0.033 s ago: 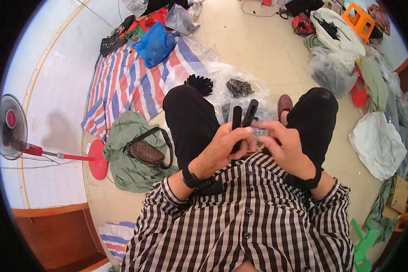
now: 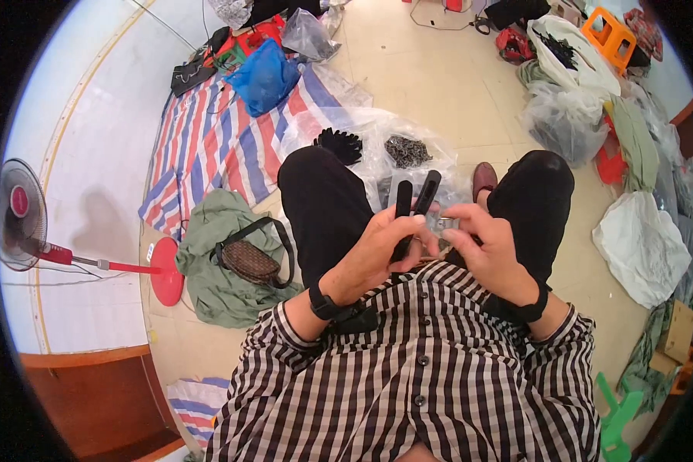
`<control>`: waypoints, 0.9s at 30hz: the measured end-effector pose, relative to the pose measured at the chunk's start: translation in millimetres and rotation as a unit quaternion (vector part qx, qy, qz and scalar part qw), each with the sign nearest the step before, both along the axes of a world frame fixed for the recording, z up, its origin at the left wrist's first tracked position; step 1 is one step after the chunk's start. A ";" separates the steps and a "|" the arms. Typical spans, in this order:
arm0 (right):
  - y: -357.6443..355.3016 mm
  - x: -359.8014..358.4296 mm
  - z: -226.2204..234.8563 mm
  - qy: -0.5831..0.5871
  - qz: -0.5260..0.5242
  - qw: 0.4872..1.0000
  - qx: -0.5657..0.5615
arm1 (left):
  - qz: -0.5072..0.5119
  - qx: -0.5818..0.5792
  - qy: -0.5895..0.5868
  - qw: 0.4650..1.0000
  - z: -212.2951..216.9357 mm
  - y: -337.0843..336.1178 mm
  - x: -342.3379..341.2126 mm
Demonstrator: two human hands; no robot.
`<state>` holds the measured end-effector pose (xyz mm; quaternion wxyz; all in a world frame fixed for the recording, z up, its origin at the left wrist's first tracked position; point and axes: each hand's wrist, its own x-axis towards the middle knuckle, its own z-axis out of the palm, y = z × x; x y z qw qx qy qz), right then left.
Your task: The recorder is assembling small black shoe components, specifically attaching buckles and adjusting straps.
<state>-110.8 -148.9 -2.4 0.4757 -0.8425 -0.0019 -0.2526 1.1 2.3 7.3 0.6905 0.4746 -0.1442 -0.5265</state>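
My left hand is closed round two long, flat black pieces with rounded ends. One black piece stands nearly upright, while the other black piece leans to the right, so they form a V. My right hand curls close beside it, thumb and forefinger at a small silvery thing too small to make out. Beyond my knees, a clear plastic sheet bears a heap of similar black pieces and a heap of small dark metal-looking parts.
To my left lie a green cloth with a brown pouch and a red-based fan. Striped sheeting carries a blue bag. On the right are plastic bags, a white sack and an orange stool.
The leaning black piece has shifted slightly right, widening the V. My right fingers have drawn a little away from my left hand, and more of the silvery thing shows.
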 end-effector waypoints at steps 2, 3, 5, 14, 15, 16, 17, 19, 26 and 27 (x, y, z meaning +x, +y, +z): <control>-6.0 -4.5 4.3 0.052 0.000 0.993 0.110 | -0.012 -0.015 0.031 0.999 -2.5 0.3 4.5; -7.5 -5.8 5.3 0.050 -0.001 0.993 0.108 | -0.014 -0.017 0.028 0.999 -4.6 2.4 5.1; -10.3 -8.3 8.0 0.079 -0.008 0.970 0.231 | -0.004 -0.006 0.026 1.000 -3.6 6.5 2.8; -11.5 -12.2 23.4 0.052 0.027 0.952 0.301 | -0.043 0.006 -0.007 0.999 6.8 16.0 -1.0; -11.7 -12.0 25.3 0.049 0.030 0.947 0.316 | -0.053 0.017 -0.011 0.998 12.6 17.5 -0.6; -12.1 -11.7 26.2 0.049 0.031 0.947 0.315 | -0.064 0.027 -0.016 0.997 17.2 18.8 -0.8; -11.7 -11.3 27.7 0.049 0.040 0.938 0.341 | -0.063 0.026 -0.016 0.998 20.8 20.8 -1.6; -9.3 -12.0 30.2 0.050 0.049 0.929 0.365 | -0.093 0.020 -0.024 0.995 26.2 23.9 -3.5; 1.3 -15.4 36.2 0.037 0.069 0.951 0.298 | -0.100 -0.008 -0.042 0.994 41.5 33.2 -12.0; 2.3 -16.6 36.9 0.034 0.067 0.958 0.277 | -0.106 -0.009 -0.041 0.993 43.6 34.1 -12.5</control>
